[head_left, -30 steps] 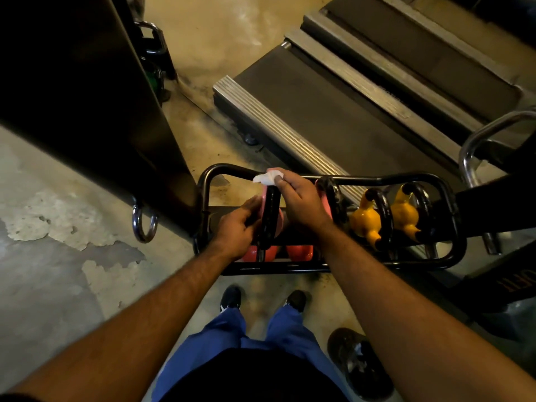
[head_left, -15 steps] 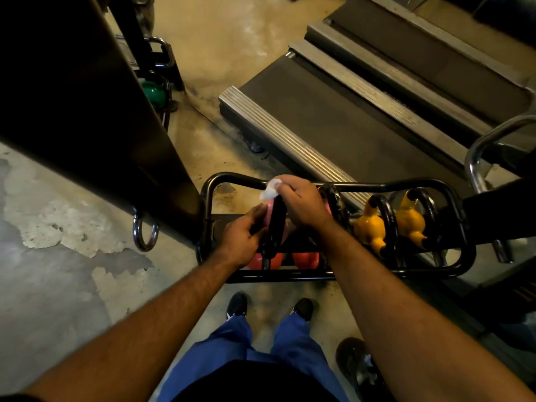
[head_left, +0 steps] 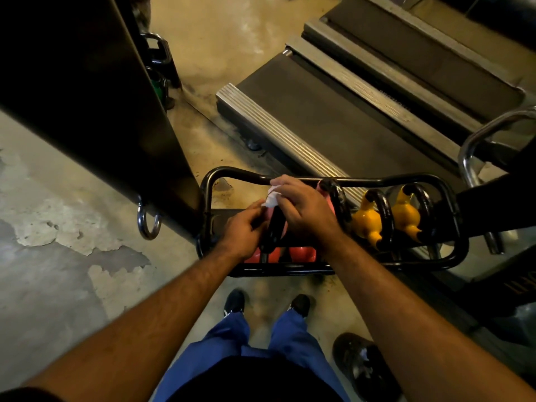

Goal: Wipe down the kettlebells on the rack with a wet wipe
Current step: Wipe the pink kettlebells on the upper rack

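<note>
Kettlebells sit in a low black tubular rack (head_left: 452,204) on the concrete floor (head_left: 58,285), directly ahead of the person's shoes. The leftmost pink kettlebell (head_left: 278,224) stands near the rack's left end, its black handle running up between the two hands. The right hand (head_left: 301,210) curls its grip around a white wet wipe (head_left: 272,198), pressing it against the top of that handle just beside the rack's far rail. The left hand (head_left: 243,230) closes its grip on the handle's left side, lower down. A second pink kettlebell (head_left: 333,198) stands just to the right, mostly hidden by the right wrist, and two yellow kettlebells (head_left: 385,219) fill the right half of the rack, each under a black handle.

To the left, a dark slanted panel (head_left: 101,97) with a steel ring (head_left: 149,224) hanging from its lower edge comes close to the rack's left end. Beyond the far rail, the ribbed metal edge of a treadmill deck (head_left: 319,117) runs diagonally, near the rack's back. A chrome bar (head_left: 475,146) rises at the right end. Open floor lies to the near left, its surface patchy and peeling.
</note>
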